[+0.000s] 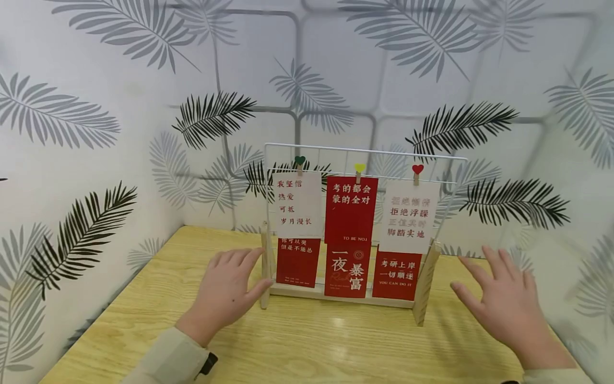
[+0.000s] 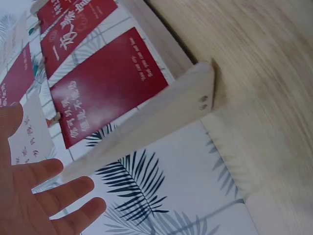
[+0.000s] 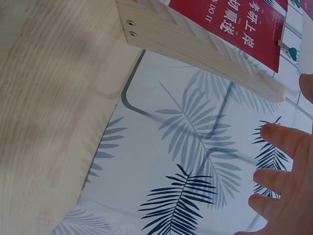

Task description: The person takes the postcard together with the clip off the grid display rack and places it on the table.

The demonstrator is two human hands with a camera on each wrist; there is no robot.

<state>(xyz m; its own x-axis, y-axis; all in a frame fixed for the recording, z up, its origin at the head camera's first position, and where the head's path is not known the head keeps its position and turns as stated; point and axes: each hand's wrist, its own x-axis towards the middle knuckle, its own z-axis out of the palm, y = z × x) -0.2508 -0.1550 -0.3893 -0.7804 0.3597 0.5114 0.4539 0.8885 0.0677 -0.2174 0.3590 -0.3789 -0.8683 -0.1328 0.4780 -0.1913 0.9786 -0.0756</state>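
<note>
A white wire grid rack point(image 1: 364, 151) stands upright on a wooden base, with red and white lettered cards hung on it in two rows. Heart-topped clips in green point(image 1: 300, 160), yellow point(image 1: 360, 168) and red point(image 1: 418, 169) pin the upper cards. Beside the rack's left wooden foot point(image 2: 146, 117), my left hand point(image 1: 227, 293) is spread with straight fingers, fingertips right by the post. My right hand point(image 1: 503, 301) hovers off the rack's right foot point(image 3: 195, 54), fingers extended and thumb apart. Neither hand holds anything.
A yellow wood-grain table point(image 1: 312, 346) carries the rack. Behind and to the left is a white wall point(image 1: 129, 106) with grey and black leaf prints. My left sleeve shows a dark wristband point(image 1: 209, 364).
</note>
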